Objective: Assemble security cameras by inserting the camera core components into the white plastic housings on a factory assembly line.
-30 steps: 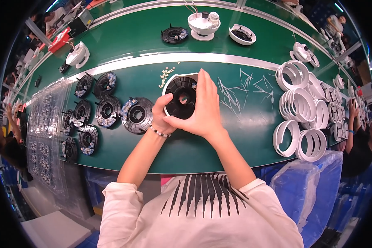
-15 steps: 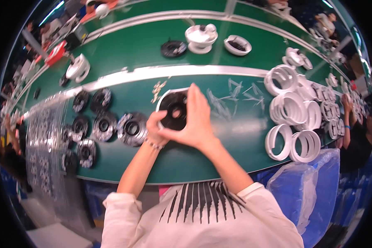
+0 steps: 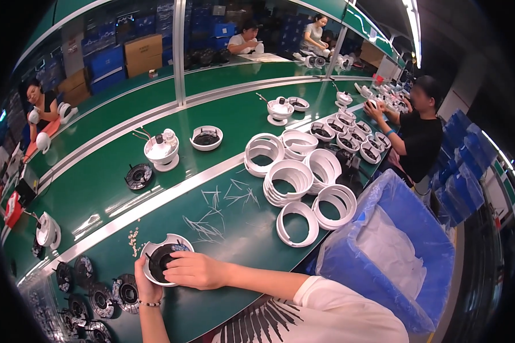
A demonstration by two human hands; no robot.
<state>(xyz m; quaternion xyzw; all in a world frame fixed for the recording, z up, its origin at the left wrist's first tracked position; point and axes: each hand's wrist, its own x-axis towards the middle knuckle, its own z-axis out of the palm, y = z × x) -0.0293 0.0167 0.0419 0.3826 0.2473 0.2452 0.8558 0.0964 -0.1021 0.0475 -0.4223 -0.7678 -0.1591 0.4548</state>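
- l hand (image 3: 147,279) is curled round the left/lower edge of a notched, rounded white plastic shell (image 3: 149,250), gripping it
- r hand (image 3: 199,270) comes in from the rt, fingers bent over the rim & onto a black round plastic disc (image 3: 158,260) inside the shell; can't tell if they pinch it or just press
- shell sits low, lt of centre, open side up, over the green tabletop (image 3: 249,237); can't tell if it touches the top
- bracelet of dark & light round beads (image 3: 149,303) on the l wrist
- scatter of tiny cream-coloured bits (image 3: 134,240) just beyond the shell
- thin white sticks (image 3: 205,230) strewn loose, btwn shell & stacked white plastic rings (image 3: 272,197) farther rt
- group of black round discs w/ small circuit boards (image 3: 101,300), lower lt, near l hand
- across the metal strip: white footed bowl w/ wires (image 3: 161,153), a black disc just beside it
- blue bin w/ clear plastic liner (image 3: 432,257) at the table's near edge, rt
- co-worker in black top (image 3: 420,143) farther rt, hands at a row of white shells w/ black inserts
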